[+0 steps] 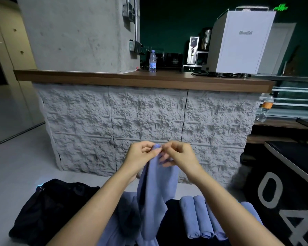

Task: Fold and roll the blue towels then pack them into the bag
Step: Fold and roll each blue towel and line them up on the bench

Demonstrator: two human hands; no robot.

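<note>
A blue towel (156, 189) hangs in the air in front of me, held up by its top edge. My left hand (140, 155) pinches that edge from the left and my right hand (178, 155) pinches it from the right, fingers almost touching. Below, several rolled blue towels (201, 217) lie side by side at lower right, partly hidden by my right forearm. More loose blue towel cloth (121, 224) is heaped under the hanging one. A black bag (50, 208) slumps on the floor at lower left.
A grey stone-faced counter (149, 125) with a wooden top (132, 79) stands straight ahead, carrying a water bottle (153, 61) and a white machine (238, 41). A black board with large grey digits (281, 192) lies at right. Pale floor (16, 166) stretches left.
</note>
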